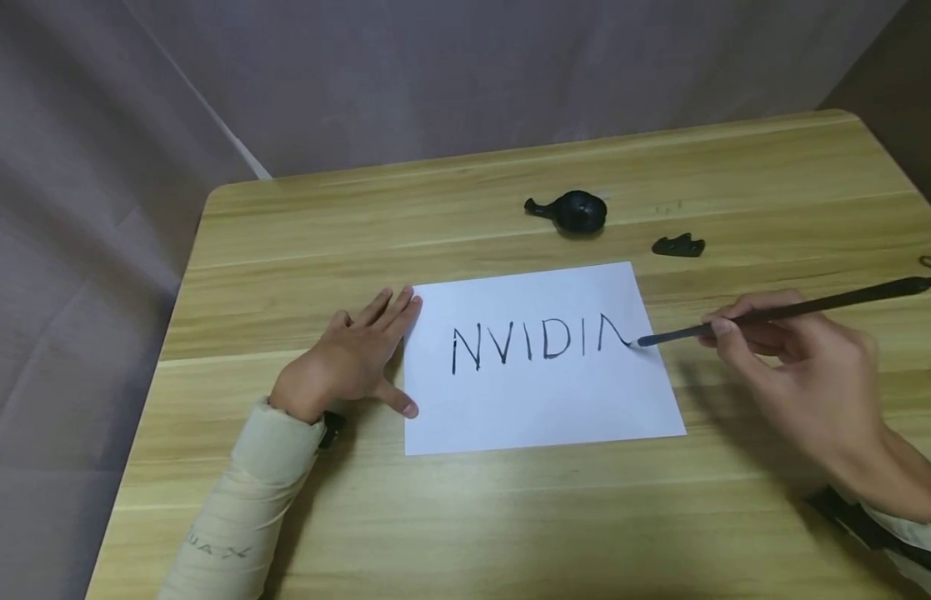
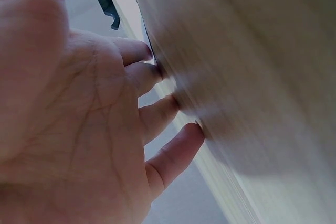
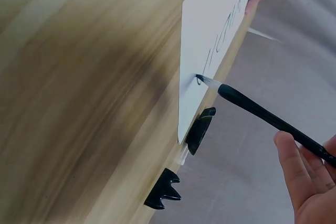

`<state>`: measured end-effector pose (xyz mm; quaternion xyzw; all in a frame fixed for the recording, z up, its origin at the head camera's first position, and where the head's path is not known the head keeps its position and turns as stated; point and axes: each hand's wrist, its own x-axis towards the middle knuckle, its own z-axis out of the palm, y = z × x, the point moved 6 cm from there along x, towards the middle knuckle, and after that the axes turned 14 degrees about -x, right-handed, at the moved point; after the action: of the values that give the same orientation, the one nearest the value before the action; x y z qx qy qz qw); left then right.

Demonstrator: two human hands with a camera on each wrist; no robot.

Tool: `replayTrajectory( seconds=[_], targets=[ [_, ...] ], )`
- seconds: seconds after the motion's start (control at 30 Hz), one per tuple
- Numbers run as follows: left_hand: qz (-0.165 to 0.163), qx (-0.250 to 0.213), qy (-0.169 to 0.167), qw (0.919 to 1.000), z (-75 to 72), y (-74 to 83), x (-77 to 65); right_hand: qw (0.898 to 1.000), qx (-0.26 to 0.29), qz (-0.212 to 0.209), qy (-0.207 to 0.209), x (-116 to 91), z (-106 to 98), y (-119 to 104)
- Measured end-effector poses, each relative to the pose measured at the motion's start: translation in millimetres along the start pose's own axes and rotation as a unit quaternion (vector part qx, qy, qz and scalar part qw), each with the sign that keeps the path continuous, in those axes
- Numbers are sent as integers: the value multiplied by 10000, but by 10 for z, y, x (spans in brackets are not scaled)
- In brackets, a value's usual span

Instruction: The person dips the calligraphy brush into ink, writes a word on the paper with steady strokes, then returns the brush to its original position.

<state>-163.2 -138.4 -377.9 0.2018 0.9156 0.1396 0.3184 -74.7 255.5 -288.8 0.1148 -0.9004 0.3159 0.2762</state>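
My right hand (image 1: pixel 818 375) pinches a dark-handled calligraphy brush (image 1: pixel 833 302) between thumb and fingers. In the right wrist view the tip of the brush (image 3: pixel 210 81) touches the white paper (image 3: pixel 197 40), at the end of the last letter's stroke. Black strokes on the paper (image 1: pixel 525 408) read "NVIDI" followed by an angled stroke that ends at the bristles. Spread out flat, my left hand (image 1: pixel 352 358) rests at the paper's left edge, its fingertips and thumb on the margin. The left wrist view shows its palm (image 2: pixel 89 108) and fingers close up.
Beyond the paper on the wooden table (image 1: pixel 322 225) lies a black gourd-shaped vessel (image 1: pixel 580 212). To its right is a small black brush rest (image 1: pixel 678 245) with pointed humps. Grey curtains (image 1: pixel 465 75) hang behind the table's far edge.
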Motion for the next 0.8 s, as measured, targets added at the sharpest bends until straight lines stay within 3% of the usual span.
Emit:
replayTrajectory(
  seconds=[0.37, 0.8],
  targets=[
    [-26, 24, -49, 10000, 6, -5, -11, 9965, 598, -360, 457, 45, -78, -209],
    [39, 6, 3, 10000, 5, -2, -7, 9965, 706, 254, 370, 146, 129, 56]
  ],
)
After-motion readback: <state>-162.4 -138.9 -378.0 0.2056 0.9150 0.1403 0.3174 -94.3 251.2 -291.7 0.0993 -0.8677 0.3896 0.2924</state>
